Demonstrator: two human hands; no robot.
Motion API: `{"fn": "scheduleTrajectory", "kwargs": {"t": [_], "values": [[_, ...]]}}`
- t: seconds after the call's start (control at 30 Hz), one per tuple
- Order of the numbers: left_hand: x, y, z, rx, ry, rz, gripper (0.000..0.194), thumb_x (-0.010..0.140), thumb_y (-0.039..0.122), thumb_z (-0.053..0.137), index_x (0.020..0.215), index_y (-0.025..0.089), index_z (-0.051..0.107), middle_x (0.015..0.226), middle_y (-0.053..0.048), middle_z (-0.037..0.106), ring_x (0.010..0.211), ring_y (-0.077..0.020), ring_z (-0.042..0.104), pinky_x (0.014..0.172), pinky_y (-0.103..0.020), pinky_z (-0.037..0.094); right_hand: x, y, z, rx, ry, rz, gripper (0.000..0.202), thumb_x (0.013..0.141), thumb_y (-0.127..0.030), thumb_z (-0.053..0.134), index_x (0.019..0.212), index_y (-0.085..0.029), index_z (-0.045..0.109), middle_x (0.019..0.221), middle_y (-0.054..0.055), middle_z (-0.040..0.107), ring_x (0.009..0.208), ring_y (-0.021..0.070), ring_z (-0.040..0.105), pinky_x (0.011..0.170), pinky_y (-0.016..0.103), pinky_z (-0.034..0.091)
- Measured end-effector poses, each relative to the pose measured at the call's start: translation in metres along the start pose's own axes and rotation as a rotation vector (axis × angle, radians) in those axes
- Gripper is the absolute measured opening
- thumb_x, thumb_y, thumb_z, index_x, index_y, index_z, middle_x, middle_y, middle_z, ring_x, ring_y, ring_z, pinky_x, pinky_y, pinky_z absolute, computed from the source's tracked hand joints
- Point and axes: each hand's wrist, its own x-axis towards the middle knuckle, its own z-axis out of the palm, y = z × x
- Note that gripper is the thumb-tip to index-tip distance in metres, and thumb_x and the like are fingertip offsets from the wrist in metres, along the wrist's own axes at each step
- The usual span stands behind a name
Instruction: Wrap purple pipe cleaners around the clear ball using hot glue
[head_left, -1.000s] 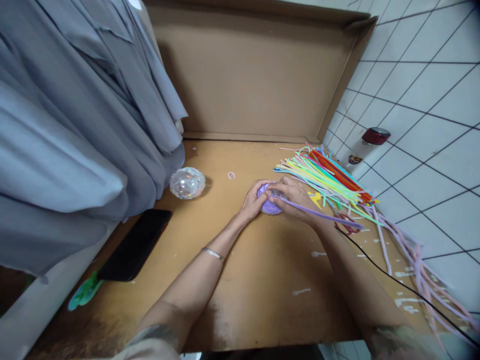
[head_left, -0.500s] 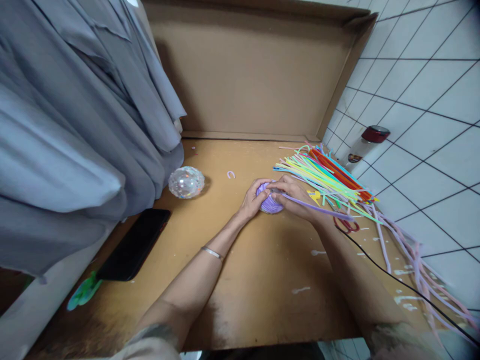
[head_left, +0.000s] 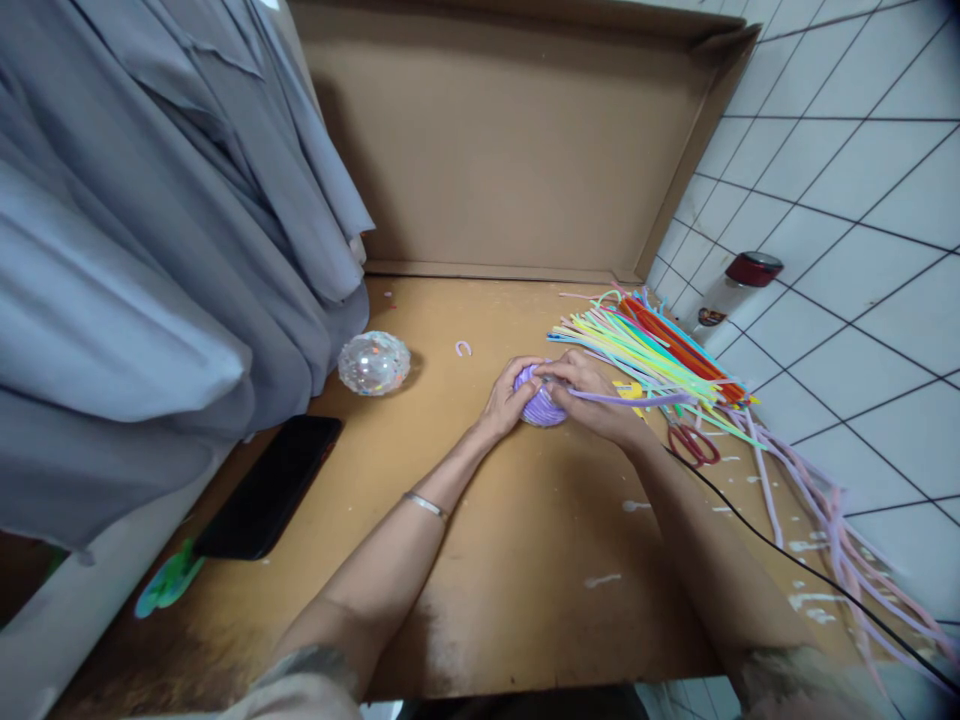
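Between my two hands, just above the tabletop, is a rounded piece wound with purple pipe cleaner (head_left: 543, 408). My left hand (head_left: 510, 398) wraps its left side, thumb on the front. Fingers of my right hand (head_left: 589, 393) pinch at its upper right side, where a loose purple pipe cleaner end (head_left: 637, 399) sticks out to the right across the back of the hand. What the right fingertips press on is partly hidden. A small pale pink curl (head_left: 463, 349) lies on the table beyond my left hand.
A clear ball (head_left: 374, 363) and a black phone (head_left: 270, 487) lie left. To the right are bundled coloured pipe cleaners (head_left: 645, 345), red-handled scissors (head_left: 694, 445), a yellow item (head_left: 628, 391) and a black cable (head_left: 780, 548). A red-lidded jar (head_left: 727, 292) stands by the tiled wall; cardboard (head_left: 502, 150) stands behind.
The loose purple end has swung upward, away from the scissors, and now points more level to the right. Both hands stay in nearly the same place on the wound piece.
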Motion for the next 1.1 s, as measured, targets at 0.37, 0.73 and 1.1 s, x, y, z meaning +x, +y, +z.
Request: {"fn": "scheduleTrajectory", "kwargs": {"t": [0.37, 0.73, 1.1], "values": [[0.0, -0.001, 0.001, -0.007, 0.021, -0.021, 0.043, 0.084, 0.047, 0.053, 0.113, 0.016, 0.059, 0.117, -0.01, 0.063, 0.114, -0.0242, 0.057, 0.104, -0.038, 0.042, -0.001, -0.013, 0.006, -0.197, -0.001, 0.088, 0.044, 0.089, -0.029, 0.04, 0.127, -0.021, 0.061, 0.103, 0.011, 0.056, 0.099, 0.0257, 0.052, 0.085, 0.039, 0.041], [-0.001, -0.001, 0.0, -0.01, 0.015, -0.024, 0.04, 0.084, 0.043, 0.053, 0.112, 0.016, 0.058, 0.116, -0.01, 0.062, 0.112, -0.0248, 0.057, 0.101, -0.039, 0.042, 0.0, -0.016, 0.002, -0.234, -0.036, 0.118, 0.044, 0.086, -0.029, 0.041, 0.125, -0.022, 0.061, 0.105, 0.011, 0.056, 0.099, 0.0261, 0.052, 0.083, 0.038, 0.038], [-0.001, -0.002, 0.001, -0.023, 0.009, -0.02, 0.041, 0.084, 0.046, 0.053, 0.113, 0.017, 0.06, 0.117, -0.01, 0.063, 0.113, -0.0244, 0.057, 0.102, -0.038, 0.042, 0.001, -0.015, 0.0, -0.214, -0.046, 0.105, 0.04, 0.086, -0.029, 0.044, 0.119, -0.022, 0.065, 0.104, 0.01, 0.057, 0.1, 0.0253, 0.053, 0.082, 0.038, 0.036]]}}
